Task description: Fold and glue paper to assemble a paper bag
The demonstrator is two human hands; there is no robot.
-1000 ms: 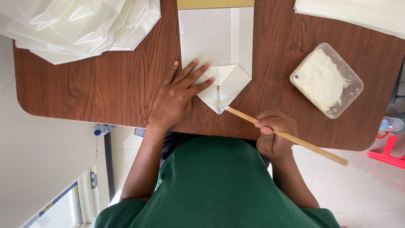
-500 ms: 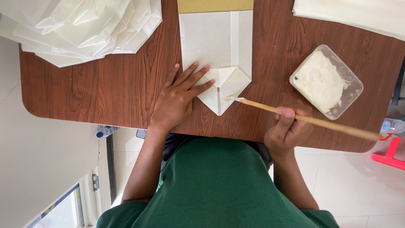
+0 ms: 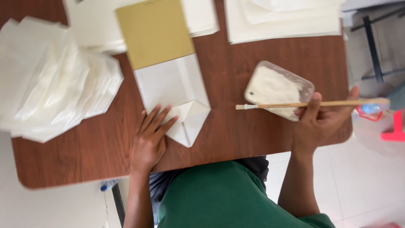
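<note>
Your left hand (image 3: pixel 150 139) lies flat with its fingers spread, pressing down on the folded bottom of a white paper bag (image 3: pixel 175 95) in the middle of the frame. The bag rests on the brown tabletop (image 3: pixel 236 71), and a yellow-brown sheet (image 3: pixel 154 31) covers its top end. Your right hand (image 3: pixel 322 120), at the right of the frame, pinches a thin wooden brush (image 3: pixel 310 104). The brush lies level, and its tip points left, over the edge of a clear tub of white paste (image 3: pixel 276 89).

Here is what could go wrong. The brush tip hangs over the bare wood, so wet paste could drip there and make a sticky spot. If you lift your left hand, the folded flaps could spring open, because nothing else holds them down. The tub sits near your right hand, so a quick move could knock it.

A big pile of finished white bags (image 3: pixel 55 80) sits at the left. More white paper sheets (image 3: pixel 287 19) lie at the upper right.
</note>
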